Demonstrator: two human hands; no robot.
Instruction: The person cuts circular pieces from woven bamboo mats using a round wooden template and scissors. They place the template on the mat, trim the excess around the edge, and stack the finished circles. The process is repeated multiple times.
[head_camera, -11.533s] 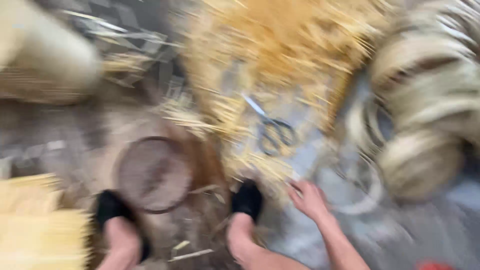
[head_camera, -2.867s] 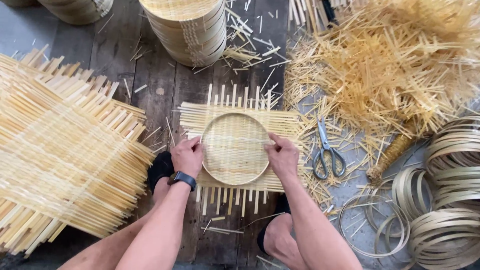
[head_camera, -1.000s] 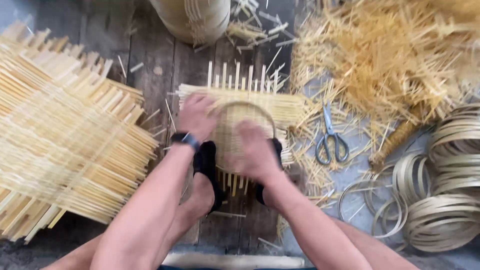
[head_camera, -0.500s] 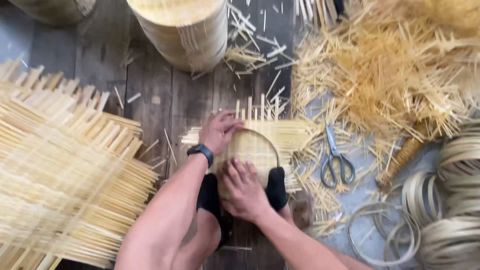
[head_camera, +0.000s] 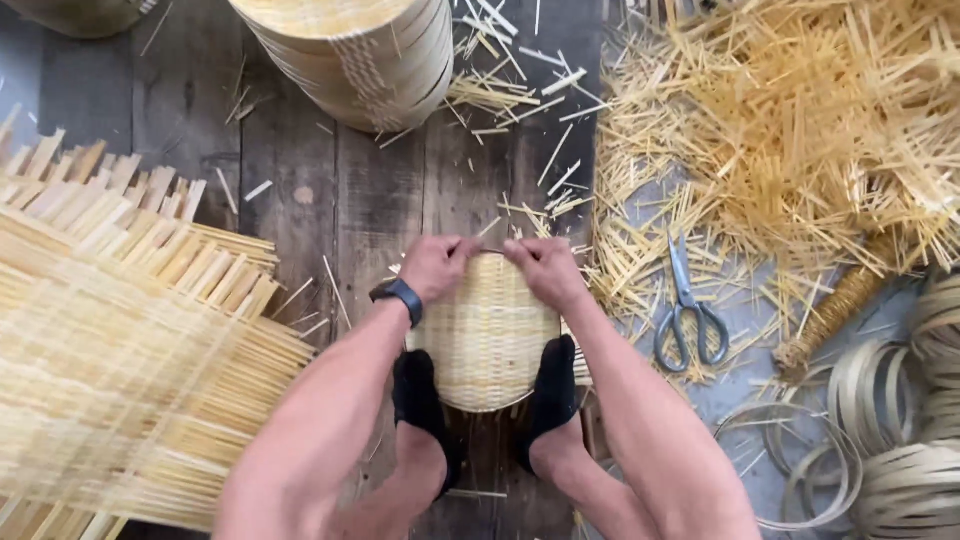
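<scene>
A round woven bamboo mat in a ring (head_camera: 487, 330) stands tilted on the wooden floor, pinned between my two feet in black socks (head_camera: 418, 392). My left hand (head_camera: 436, 265), with a dark watch on the wrist, grips the top rim on the left. My right hand (head_camera: 543, 270) grips the top rim on the right. The fingertips of both hands nearly meet at the top edge.
A large flat stack of woven bamboo mats (head_camera: 110, 350) lies at left. A stack of round bamboo trays (head_camera: 350, 50) stands at the top. Scissors (head_camera: 688, 315) lie at right below a heap of bamboo strips (head_camera: 800, 130). Bamboo hoops (head_camera: 880, 420) fill the lower right.
The woven square with the ring lay flat under both hands; it now stands up between my feet, and both hands have moved to its top rim.
</scene>
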